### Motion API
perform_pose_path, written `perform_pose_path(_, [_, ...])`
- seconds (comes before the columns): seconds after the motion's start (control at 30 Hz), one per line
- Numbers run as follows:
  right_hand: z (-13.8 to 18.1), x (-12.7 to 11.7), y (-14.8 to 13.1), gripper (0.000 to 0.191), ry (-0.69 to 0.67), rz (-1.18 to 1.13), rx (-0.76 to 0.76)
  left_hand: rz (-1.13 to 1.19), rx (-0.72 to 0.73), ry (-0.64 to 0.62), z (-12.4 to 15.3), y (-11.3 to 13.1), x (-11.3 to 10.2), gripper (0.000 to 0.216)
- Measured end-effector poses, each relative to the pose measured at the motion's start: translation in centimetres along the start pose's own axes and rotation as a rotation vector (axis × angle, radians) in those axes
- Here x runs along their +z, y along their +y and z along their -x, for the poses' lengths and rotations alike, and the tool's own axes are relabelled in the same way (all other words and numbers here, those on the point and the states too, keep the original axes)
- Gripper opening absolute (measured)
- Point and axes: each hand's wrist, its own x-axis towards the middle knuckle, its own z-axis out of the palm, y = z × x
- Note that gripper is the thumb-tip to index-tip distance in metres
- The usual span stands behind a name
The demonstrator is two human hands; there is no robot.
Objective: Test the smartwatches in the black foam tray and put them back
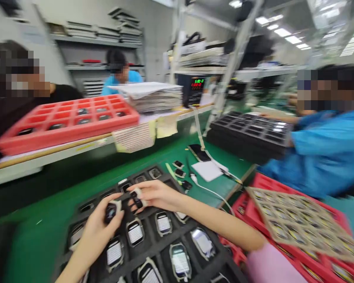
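My left hand [98, 226] is closed around a smartwatch body [111, 211] with a dark screen that shows a small lit pattern. My right hand [159, 194] pinches another watch body [138, 198], pale-edged and dark in the middle, close to the first one. Both hands are above a black foam tray [149, 245]. In its compartments lie several watch bodies, such as a watch [135, 232] with a white label on its face. The fingertips of my right hand are partly hidden behind the watch it holds.
Two small watches [179, 173], a white cable [208, 188] and a white pad [208, 169] lie on the green bench. A red tray [106, 129] sits on the shelf ahead. To the right are stacked red trays [295, 188] and a co-worker in a blue shirt [333, 145].
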Motion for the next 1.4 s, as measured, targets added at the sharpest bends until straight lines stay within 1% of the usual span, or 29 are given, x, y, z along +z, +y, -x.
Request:
perform_pose_path(0.07, [-0.1, 0.0, -0.2, 0.045, 0.038, 0.033, 0.01, 0.009, -0.02, -0.034, -0.5, 0.0, -0.1, 0.038])
perform_pose_path(0.17, [-0.3, 0.1, -0.6, 0.041, 0.081, 0.098, 0.008, 0.0, 0.0, -0.057, -1.3, 0.4, -0.4, 0.037])
perform_pose_path(0.27, [-0.3, 0.4, -1.0, 0.039, 0.102, 0.151, 0.022, -0.018, 0.018, -0.089, -1.3, 0.9, -0.6, 0.037])
perform_pose_path(0.4, [-0.5, 0.7, -1.1, 0.04, 0.134, 0.17, 0.016, 0.007, 0.019, -0.071, -1.0, 1.2, -0.7, 0.038])
perform_pose_path(0.5, [-0.5, 0.7, -1.1, 0.042, 0.133, 0.182, 0.023, 0.044, 0.016, -0.071, -1.0, 1.2, -0.7, 0.039])
perform_pose_path(0.7, [-0.2, 0.8, -1.1, 0.04, 0.135, 0.226, 0.036, 0.028, 0.031, -0.092, -0.9, 1.1, -0.8, 0.034])
perform_pose_path(0.83, [-0.1, 1.0, -1.1, 0.042, 0.14, 0.245, 0.042, 0.035, 0.031, -0.065, -0.9, 1.0, -0.8, 0.035])
perform_pose_path(0.97, [-0.1, 1.2, -1.1, 0.044, 0.135, 0.234, 0.059, 0.039, 0.041, -0.072, -0.9, 0.9, -0.8, 0.033])
perform_pose_path(1.13, [0.0, 1.4, -1.2, 0.041, 0.12, 0.224, 0.056, 0.05, 0.038, -0.053, -0.9, 1.0, -0.8, 0.034])
perform_pose_path(1.27, [0.0, 1.1, -1.2, 0.038, 0.115, 0.225, 0.057, 0.039, 0.035, -0.075, -0.9, 1.1, -0.9, 0.038])
perform_pose_path(1.4, [0.2, 0.9, -0.9, 0.043, 0.088, 0.184, 0.067, 0.028, 0.031, -0.07, -0.6, 0.9, -0.7, 0.035])
